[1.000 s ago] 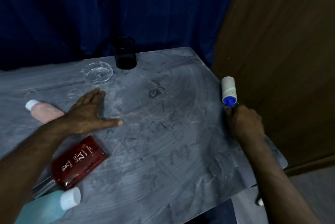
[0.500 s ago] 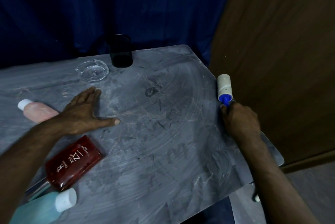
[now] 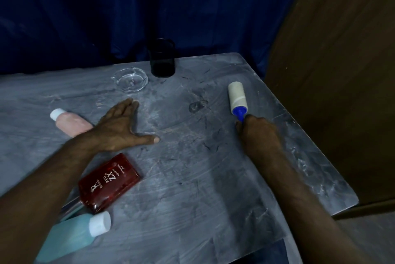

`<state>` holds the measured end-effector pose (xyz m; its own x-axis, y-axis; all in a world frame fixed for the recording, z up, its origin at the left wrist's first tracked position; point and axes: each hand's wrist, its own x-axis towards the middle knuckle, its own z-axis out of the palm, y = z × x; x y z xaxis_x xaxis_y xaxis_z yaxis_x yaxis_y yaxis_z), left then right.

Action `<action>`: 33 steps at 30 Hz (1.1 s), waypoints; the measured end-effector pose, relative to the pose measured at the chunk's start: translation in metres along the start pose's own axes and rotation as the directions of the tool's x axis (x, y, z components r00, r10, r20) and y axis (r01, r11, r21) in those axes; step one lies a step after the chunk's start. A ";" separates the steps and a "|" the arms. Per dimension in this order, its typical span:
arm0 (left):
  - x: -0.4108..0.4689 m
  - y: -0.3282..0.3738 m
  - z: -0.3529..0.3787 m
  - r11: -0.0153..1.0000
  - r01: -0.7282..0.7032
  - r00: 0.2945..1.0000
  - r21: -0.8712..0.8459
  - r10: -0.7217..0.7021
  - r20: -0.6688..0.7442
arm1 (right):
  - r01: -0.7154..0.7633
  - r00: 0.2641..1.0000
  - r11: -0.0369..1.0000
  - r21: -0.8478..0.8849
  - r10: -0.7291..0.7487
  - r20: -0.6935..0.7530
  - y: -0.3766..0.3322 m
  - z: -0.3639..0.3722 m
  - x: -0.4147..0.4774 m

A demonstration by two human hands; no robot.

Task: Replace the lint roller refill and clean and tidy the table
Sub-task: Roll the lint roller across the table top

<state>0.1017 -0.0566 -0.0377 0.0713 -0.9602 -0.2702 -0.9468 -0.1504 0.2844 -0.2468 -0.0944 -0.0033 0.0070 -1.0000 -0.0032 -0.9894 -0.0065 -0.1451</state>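
Red bottle, pink bottle, glass dish lie near the left hand

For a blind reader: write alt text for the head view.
The right hand grips the blue handle of a lint roller on a grey table; the left hand lies flat nearby. A red bottle, pink bottle and blue bottle lie at the left; a glass dish and dark cup stand at the back.

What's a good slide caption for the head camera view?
Right hand holds a lint roller on the grey table while left hand rests flat.
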 end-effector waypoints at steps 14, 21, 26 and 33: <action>-0.002 0.000 0.000 1.000 -0.002 1.000 -0.013 0.002 -0.005 | 0.283 0.957 0.948 -0.144 -0.289 -0.024 -0.081 0.021 -0.020; -0.005 0.004 -0.002 1.000 0.001 1.000 -0.023 -0.001 0.017 | 0.296 0.954 0.950 -0.098 -0.300 -0.026 -0.094 0.022 -0.023; -0.006 0.004 -0.003 1.000 -0.002 1.000 -0.019 0.002 0.020 | 0.291 0.955 0.956 -0.045 -0.293 -0.050 -0.086 0.020 -0.022; -0.003 0.002 -0.001 1.000 -0.008 0.999 -0.017 0.009 0.033 | 0.291 0.956 0.957 -0.001 -0.291 -0.050 -0.077 0.019 -0.023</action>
<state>0.0999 -0.0539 -0.0349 0.0526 -0.9531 -0.2982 -0.9421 -0.1464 0.3018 -0.1677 -0.0707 -0.0105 0.2871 -0.9538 0.0885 -0.9447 -0.2972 -0.1388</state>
